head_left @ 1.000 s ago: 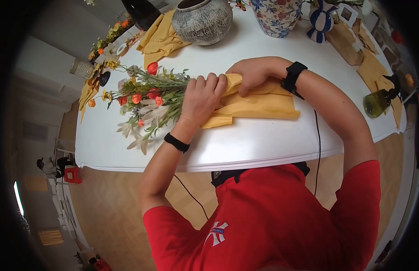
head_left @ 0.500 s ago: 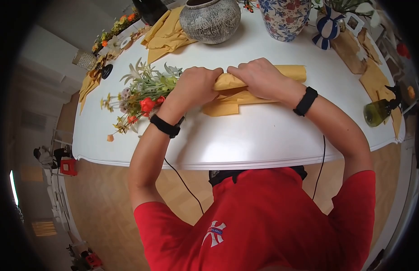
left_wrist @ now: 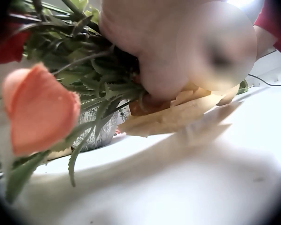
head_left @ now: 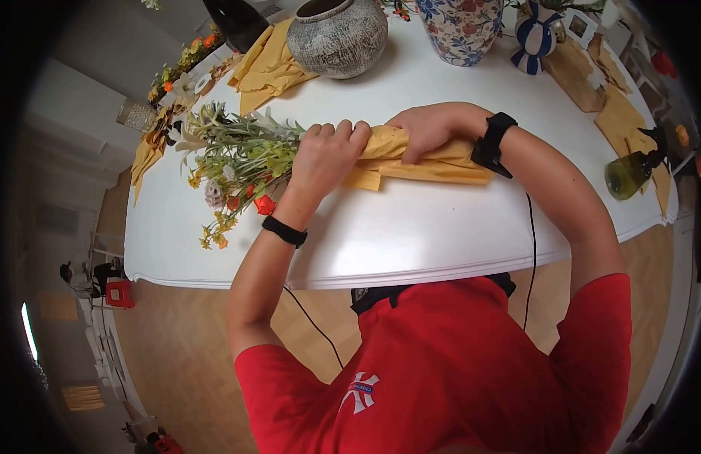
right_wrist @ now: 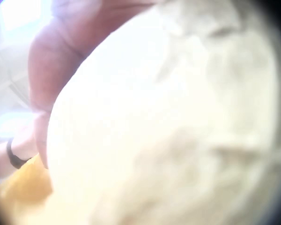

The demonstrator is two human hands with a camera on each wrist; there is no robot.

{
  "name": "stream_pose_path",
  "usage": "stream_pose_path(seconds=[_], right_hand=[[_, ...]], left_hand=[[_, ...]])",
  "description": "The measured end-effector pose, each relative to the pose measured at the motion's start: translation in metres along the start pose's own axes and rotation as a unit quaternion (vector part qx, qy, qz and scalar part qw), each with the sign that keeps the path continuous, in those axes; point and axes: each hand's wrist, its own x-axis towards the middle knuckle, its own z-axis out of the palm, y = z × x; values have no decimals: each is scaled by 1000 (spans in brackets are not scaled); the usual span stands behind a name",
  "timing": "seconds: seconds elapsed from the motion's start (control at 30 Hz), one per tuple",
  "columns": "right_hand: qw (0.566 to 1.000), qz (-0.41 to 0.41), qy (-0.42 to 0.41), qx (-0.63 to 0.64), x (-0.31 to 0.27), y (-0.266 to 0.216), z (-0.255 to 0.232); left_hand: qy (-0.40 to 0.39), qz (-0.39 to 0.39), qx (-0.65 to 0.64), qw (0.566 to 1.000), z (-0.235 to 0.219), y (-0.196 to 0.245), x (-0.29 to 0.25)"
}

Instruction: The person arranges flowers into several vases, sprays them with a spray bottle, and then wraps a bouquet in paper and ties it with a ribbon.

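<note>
A bouquet [head_left: 233,163] of white, yellow and red-orange artificial-looking flowers points left over the white table. Its stem end is rolled in yellow wrapping paper [head_left: 441,174]. My left hand [head_left: 328,157] grips the bundle where the leaves meet the paper, fingers curled over the top. Further right, my right hand [head_left: 426,129] holds the paper roll, wrist bent, with most fingertips hidden. In the left wrist view, an orange bloom [left_wrist: 42,110] hangs close to the camera and the paper edge [left_wrist: 178,115] sits low under the hand. Pale blurred paper [right_wrist: 168,112] fills most of the right wrist view.
Along the back stand a grey textured pot [head_left: 338,38], a blue floral vase [head_left: 462,29] and a striped vase [head_left: 533,39]. Crumpled yellow paper [head_left: 271,68] lies beside the pot. At the right edge is a green spray bottle [head_left: 630,172], near more paper [head_left: 623,125].
The bouquet has turned about its length, so different blooms face up. My right hand moved away from the left, bent over the roll, and came back near its position of a second ago.
</note>
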Motion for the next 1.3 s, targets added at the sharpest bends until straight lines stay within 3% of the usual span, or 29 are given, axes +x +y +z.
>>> stream_pose_path(seconds=[0.13, 0.27, 0.37, 0.47, 0.57, 0.67, 0.8, 0.9, 0.97, 1.1, 1.2, 1.3], right_hand=[[984, 17, 108, -141, -8, -14, 8], [939, 15, 192, -284, -8, -16, 22], [887, -58, 307, -340, -9, -11, 38], [844, -82, 371, -380, -10, -3, 40], [891, -65, 316, -319, -17, -8, 33], [963, -23, 190, -190, -29, -20, 14], [998, -1, 43, -51, -23, -12, -5], [988, -25, 109, -105, -19, -10, 3], [970, -15, 167, -178, -19, -17, 10], [890, -83, 320, -314, -7, -10, 28], [838, -116, 408, -344, -1, -13, 38], [823, -104, 422, -365, 5, -9, 31]], left_hand=[[-1, -36, -46, 998, -1, 1, 4], [-21, -60, -64, 996, -20, -4, 17], [-159, -49, -166, 972, -20, -16, 28], [-235, -86, -280, 927, -13, -22, 35], [-99, -31, -232, 967, -10, -15, 22], [-45, -38, -179, 982, -8, -4, 9], [15, -30, -18, 999, -10, 14, 1], [44, -35, 14, 998, -3, 13, -4], [35, -51, -41, 997, -13, 7, -1], [38, -76, -137, 987, -14, -4, 2], [-80, -80, -212, 971, -15, -16, 16], [-101, -90, -211, 968, -12, -24, 26]])
